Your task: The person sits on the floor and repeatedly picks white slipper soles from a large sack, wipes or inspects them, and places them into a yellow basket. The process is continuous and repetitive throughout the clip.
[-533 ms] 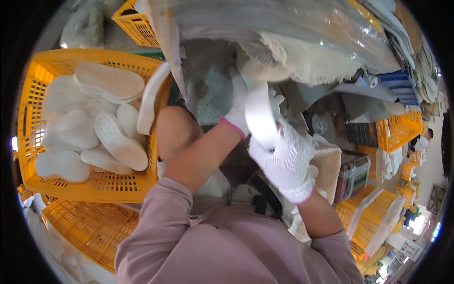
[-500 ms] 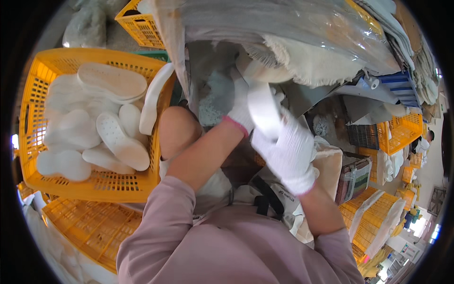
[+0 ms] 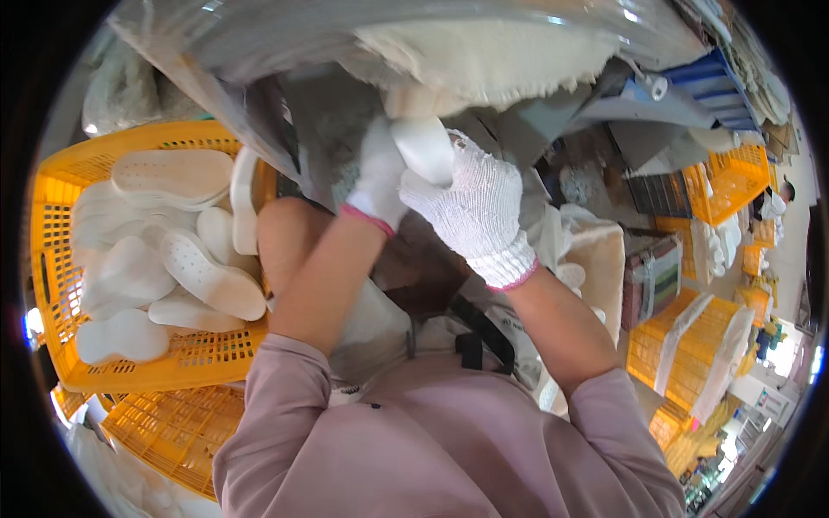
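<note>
White insole (image 3: 423,152): we locate it right of the yellow crate (image 3: 155,378), just below the frayed cloth (image 3: 492,65) in view, between our hands. Our right hand (image 3: 473,192) is curled around its near end; our left hand (image 3: 380,173), blurred, lies beside it, its grip impossible to tell. We should steady the insole, keeping both hands clear of the tan part (image 3: 423,103) beyond.

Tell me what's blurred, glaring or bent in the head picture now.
Head view: left hand smeared by blur, right hand crisper; head view: white piece pale, its surface detail washed out; head view: bright glints on the plastic sheeting up top; head view: fisheye bends the scene toward its rim, corners black.
</note>
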Available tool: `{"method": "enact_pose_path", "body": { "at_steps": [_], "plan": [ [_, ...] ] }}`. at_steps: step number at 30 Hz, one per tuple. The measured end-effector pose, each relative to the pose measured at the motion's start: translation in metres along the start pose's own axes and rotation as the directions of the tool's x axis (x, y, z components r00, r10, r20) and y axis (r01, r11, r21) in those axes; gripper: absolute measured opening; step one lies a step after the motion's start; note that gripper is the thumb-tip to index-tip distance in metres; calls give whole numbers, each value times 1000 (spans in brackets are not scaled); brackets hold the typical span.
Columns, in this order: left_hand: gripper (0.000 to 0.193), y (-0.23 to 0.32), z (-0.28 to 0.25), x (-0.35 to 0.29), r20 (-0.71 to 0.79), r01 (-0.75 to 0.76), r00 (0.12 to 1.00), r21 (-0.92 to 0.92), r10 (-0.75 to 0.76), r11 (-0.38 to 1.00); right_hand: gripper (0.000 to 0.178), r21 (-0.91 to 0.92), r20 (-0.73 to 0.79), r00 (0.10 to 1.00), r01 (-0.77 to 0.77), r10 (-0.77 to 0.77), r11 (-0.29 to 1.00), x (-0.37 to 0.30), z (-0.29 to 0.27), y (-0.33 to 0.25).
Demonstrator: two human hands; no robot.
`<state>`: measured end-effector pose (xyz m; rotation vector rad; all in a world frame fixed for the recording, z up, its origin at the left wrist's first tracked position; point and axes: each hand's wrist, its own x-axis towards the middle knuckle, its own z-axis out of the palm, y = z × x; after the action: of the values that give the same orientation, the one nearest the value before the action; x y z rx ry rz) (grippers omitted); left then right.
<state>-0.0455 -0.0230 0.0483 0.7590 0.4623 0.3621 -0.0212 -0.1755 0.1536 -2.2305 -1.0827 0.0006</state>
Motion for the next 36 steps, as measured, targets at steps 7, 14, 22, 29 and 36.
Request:
{"method": "enact_pose_path", "body": {
  "at_steps": [7, 14, 22, 29, 36],
  "plan": [
    [48, -21, 23, -15, -216, -181, 968, -233, 130, 955, 38, -128, -6, 999, 37, -38, 991, 32, 5, -19],
    [59, -15, 18, -14, 151, 108, 988, -530, -32, 841, 41, 263, 157, 984, 41, -85, 964, 30, -29, -16],
    [63, -2, 12, 8, 204, -107, 970, -122, 130, 987, 55, 526, 481, 860, -438, 170, 729, 44, -27, -17],
    [76, -11, 18, -18, 222, 333, 943, -581, -249, 743, 35, -1, 321, 947, 3, -2, 1000, -26, -54, -54],
    [92, 2, 38, 36, -46, 159, 970, -616, -237, 771, 20, -240, 408, 912, 147, -38, 959, 47, -35, -41]
  ]
}}
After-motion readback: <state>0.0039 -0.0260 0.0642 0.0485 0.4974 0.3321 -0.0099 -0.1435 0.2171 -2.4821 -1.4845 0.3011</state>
